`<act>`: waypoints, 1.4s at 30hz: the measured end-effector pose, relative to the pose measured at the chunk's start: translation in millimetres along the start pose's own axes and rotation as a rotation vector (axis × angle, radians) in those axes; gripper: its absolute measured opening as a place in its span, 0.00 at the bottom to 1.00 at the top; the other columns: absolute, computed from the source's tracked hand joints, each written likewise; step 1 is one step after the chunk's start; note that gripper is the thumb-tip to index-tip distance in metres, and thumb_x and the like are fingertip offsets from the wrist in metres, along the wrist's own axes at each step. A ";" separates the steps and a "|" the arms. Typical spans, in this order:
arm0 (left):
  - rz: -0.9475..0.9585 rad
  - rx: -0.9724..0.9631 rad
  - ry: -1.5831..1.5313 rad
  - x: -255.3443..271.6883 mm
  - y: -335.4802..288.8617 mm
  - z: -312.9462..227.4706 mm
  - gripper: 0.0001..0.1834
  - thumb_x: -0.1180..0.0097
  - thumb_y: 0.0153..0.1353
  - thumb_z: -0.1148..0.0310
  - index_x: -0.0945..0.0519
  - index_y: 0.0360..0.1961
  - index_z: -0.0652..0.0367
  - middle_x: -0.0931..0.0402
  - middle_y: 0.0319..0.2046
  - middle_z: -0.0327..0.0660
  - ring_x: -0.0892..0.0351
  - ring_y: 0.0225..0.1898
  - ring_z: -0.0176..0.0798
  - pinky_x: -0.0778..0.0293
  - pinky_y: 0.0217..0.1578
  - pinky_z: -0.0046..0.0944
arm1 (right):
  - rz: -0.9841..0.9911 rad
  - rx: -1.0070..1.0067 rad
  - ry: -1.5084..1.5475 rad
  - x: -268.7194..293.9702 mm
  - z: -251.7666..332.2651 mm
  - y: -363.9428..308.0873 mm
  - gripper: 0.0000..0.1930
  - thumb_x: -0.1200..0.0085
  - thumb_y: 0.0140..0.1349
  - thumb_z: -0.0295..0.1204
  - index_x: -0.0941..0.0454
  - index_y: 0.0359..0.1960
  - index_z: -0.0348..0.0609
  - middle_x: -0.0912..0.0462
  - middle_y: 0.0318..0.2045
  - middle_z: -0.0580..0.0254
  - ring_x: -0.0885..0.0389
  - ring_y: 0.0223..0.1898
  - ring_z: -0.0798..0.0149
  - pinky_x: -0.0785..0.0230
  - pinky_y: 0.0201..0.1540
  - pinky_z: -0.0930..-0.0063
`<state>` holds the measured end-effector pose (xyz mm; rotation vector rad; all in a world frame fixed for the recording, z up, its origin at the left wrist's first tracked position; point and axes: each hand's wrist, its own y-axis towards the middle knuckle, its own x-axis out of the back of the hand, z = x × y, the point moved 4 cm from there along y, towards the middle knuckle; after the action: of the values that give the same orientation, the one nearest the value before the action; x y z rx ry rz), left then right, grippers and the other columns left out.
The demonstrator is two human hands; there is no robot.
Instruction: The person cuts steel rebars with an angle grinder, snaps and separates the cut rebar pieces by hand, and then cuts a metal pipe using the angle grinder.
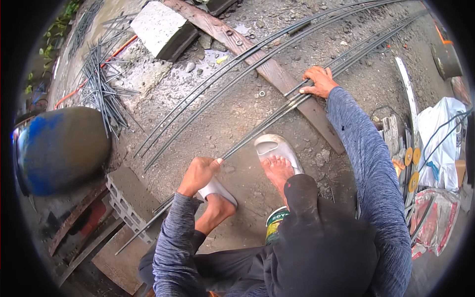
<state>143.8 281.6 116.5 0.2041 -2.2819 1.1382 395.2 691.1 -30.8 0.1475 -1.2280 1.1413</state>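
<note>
Left hand [199, 173]: my fingers are closed around the near end of a bundle of long steel rods [262, 126], thumb pressed on top. Grip is tight, no gap visible.

Right hand [319, 81]: arm stretched forward, fingers curled over the same bundle farther along, palm down, pinning the rods where they cross a wooden plank [267, 69] lying on the ground.

The bundle runs diagonally from my left fingers up past my right fingers and on toward the far right (it curves in this view; the lens bends it). Its tail continues behind my left fingers and rests on a grey concrete block [131, 195].

Beyond my left fingers, well apart, a second set of rods [208, 89] lies on the ground, roughly parallel.

Just beside my left fingers: my feet in white sandals [277, 148], one foot lifted partly off its sandal.

Far to the left of my left fingers: a pile of short cut rods [101, 84], and a blue and dark drum [62, 148]. A large concrete block [161, 27] lies beyond them.
</note>
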 end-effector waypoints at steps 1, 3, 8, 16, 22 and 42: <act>0.069 0.031 -0.023 5.1 -0.6 0.6 0.26 0.43 0.70 0.52 0.15 0.27 0.67 0.21 0.19 0.53 0.21 0.23 0.49 0.26 0.32 0.49 | -0.013 -0.004 0.007 -1.3 1.4 3.6 0.33 0.33 0.56 0.59 0.20 0.57 0.52 0.25 0.63 0.58 0.44 0.75 0.52 0.71 0.74 0.28; 0.139 0.060 -0.041 16.7 -2.0 -21.1 0.26 0.42 0.69 0.53 0.15 0.25 0.68 0.21 0.19 0.55 0.18 0.24 0.54 0.25 0.32 0.51 | -0.006 -0.004 -0.007 -0.2 3.9 4.2 0.32 0.32 0.56 0.59 0.20 0.55 0.52 0.25 0.62 0.58 0.43 0.74 0.51 0.68 0.74 0.31; -0.132 -0.148 0.347 53.1 -48.0 -98.3 0.21 0.39 0.66 0.56 0.19 0.25 0.65 0.20 0.24 0.60 0.19 0.32 0.67 0.25 0.33 0.59 | 0.024 -0.017 -0.022 -2.1 1.0 11.9 0.35 0.32 0.54 0.61 0.20 0.58 0.52 0.26 0.65 0.57 0.45 0.76 0.50 0.72 0.75 0.27; -0.271 -0.033 0.291 56.1 -91.4 0.0 0.15 0.36 0.64 0.61 0.19 0.34 0.66 0.22 0.22 0.58 0.19 0.27 0.62 0.27 0.30 0.53 | 0.021 -0.020 -0.023 -0.7 1.5 12.2 0.34 0.33 0.54 0.61 0.20 0.57 0.53 0.26 0.64 0.56 0.45 0.76 0.50 0.72 0.75 0.27; -0.155 -0.050 0.160 29.4 -73.8 56.1 0.19 0.38 0.67 0.60 0.19 0.29 0.69 0.28 0.20 0.62 0.24 0.23 0.63 0.30 0.29 0.53 | 0.029 -0.029 -0.027 -2.8 -3.1 10.6 0.34 0.33 0.54 0.61 0.19 0.56 0.54 0.25 0.64 0.56 0.43 0.75 0.50 0.70 0.74 0.27; -0.613 -0.457 0.883 136.7 -94.4 -217.3 0.12 0.31 0.55 0.63 0.20 0.26 0.58 0.23 0.22 0.50 0.19 0.32 0.54 0.29 0.37 0.51 | 0.057 -0.028 -0.088 -5.8 -8.1 18.2 0.37 0.33 0.53 0.63 0.20 0.57 0.53 0.24 0.61 0.54 0.40 0.72 0.49 0.61 0.72 0.30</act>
<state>159.3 406.0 359.6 0.1570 -1.4560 0.2629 387.5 701.5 -47.0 0.1440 -1.3323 1.1765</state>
